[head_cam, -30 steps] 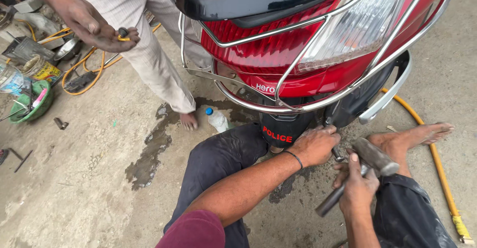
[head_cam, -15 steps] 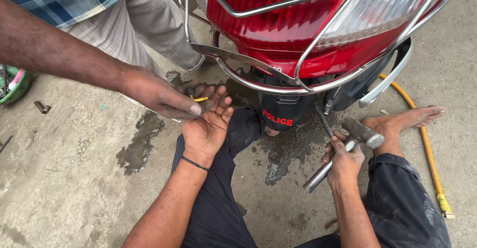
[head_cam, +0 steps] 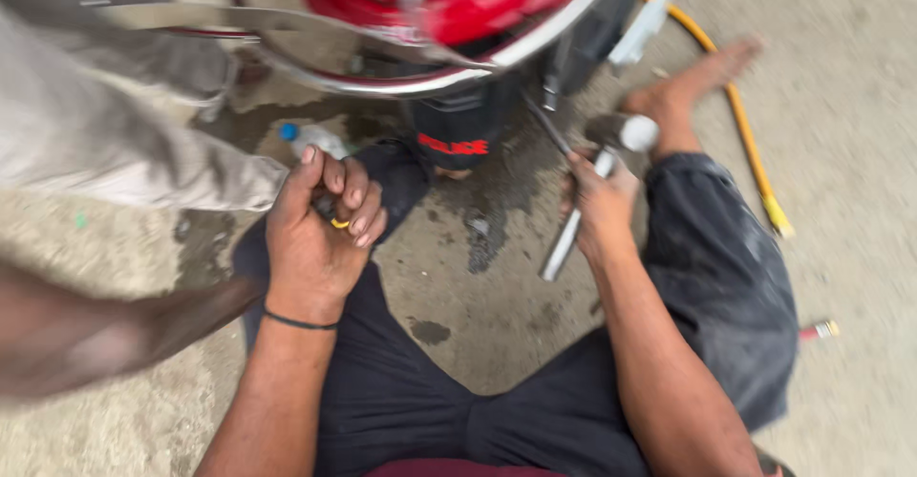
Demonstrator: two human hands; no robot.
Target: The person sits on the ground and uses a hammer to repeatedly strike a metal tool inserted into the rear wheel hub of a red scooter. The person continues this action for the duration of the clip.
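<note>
Two hands are at work under the rear of a red scooter [head_cam: 449, 0], and each one holds its own thing. The left hand [head_cam: 320, 238] is clenched around a small piece with a yellow part [head_cam: 339, 223]; only this yellow edge shows between the fingers [head_cam: 358, 212], so I cannot tell what the piece is. It lies inside the fist, at the near left, above the person's dark trouser leg [head_cam: 401, 391].

The right hand [head_cam: 602, 205] grasps a grey metal tool [head_cam: 573, 233]. The long axis of the tool runs from near left to far right: its free end points down toward the wet concrete floor [head_cam: 478, 286], and its head [head_cam: 626, 133] rises beyond the hand, toward the underside of the scooter. The right hand is the nearer one to the scooter's lower parts, and the head of the tool lies just beside them; the picture is blurred, so I cannot tell if they touch.

On the far left, the light trouser leg [head_cam: 115, 143] of another person stands near a plastic bottle [head_cam: 310, 138]. A yellow hose [head_cam: 745, 124] lies at the far right, beside a bare foot [head_cam: 697, 81].
</note>
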